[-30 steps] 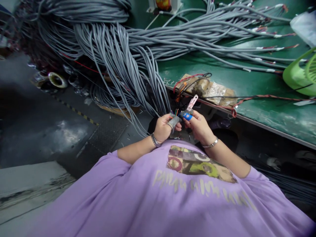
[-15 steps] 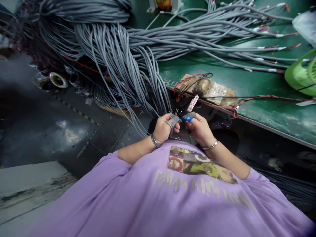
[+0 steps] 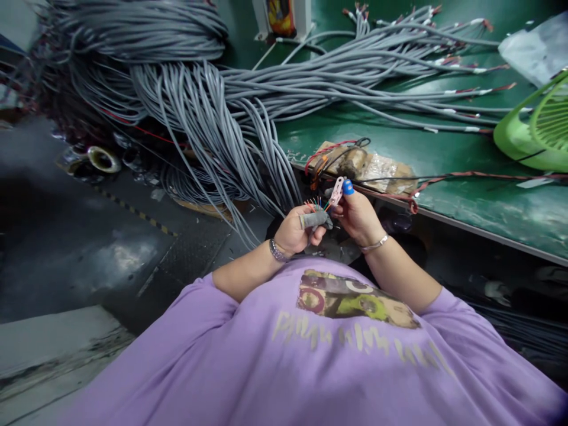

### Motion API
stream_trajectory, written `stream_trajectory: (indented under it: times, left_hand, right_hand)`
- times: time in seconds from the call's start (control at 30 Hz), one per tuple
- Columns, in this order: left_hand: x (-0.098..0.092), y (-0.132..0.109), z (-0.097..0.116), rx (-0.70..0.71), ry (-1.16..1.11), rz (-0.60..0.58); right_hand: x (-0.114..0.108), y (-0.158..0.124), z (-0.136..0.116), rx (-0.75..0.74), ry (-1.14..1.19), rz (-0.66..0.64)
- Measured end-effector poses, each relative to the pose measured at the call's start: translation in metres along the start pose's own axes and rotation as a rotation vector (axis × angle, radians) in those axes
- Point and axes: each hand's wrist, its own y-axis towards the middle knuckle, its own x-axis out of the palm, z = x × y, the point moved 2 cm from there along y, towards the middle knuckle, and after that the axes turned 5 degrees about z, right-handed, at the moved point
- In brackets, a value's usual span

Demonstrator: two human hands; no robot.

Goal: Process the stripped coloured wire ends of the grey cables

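My left hand [image 3: 298,231], with grey coverings on its fingers, is closed around the end of a grey cable. Several thin coloured wires [image 3: 316,204] fan out above its fingers. Close beside it, my right hand [image 3: 357,216] has curled fingers and a blue cover on the thumb. That thumb lies against a small pink tool [image 3: 337,192] with holes in it. One or two coloured wires reach from the left fingers toward the tool's lower end. Whether the wires sit inside the tool is too small to tell.
Many grey cables [image 3: 284,92] lie over the green bench [image 3: 465,145] and hang off its near edge. Taped cardboard [image 3: 390,174] with red and black leads sits at that edge. A green fan [image 3: 517,136] and plastic bag [image 3: 532,50] are at right. Tape rolls [image 3: 104,160] are at left.
My right hand has moved up from the left fingers, its blue-covered thumb now against the pink tool. The coloured wires show more spread above the left hand. The view has shifted slightly.
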Motion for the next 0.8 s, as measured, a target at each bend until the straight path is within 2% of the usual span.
stream_trajectory:
  times: [0.1,0.17,0.37,0.6,0.8]
  left_hand:
    - [-0.002,0.003,-0.002,0.017,0.015,-0.011]
    - [-0.002,0.004,-0.003,0.031,0.023,-0.011]
    - [0.001,0.007,-0.006,-0.006,0.034,-0.023]
    - [0.002,0.007,-0.006,-0.016,0.007,0.017]
    - [0.0,0.007,-0.009,-0.014,0.078,0.006]
  right_hand:
    - [0.0,0.0,0.005,-0.2,-0.056,0.189]
    - [0.002,0.0,0.007,-0.241,-0.066,0.231]
    - [0.01,0.002,0.008,0.072,0.077,0.064]
    - [0.011,0.006,0.007,0.015,0.085,0.021]
    - [0.01,0.003,0.006,0.044,0.074,0.006]
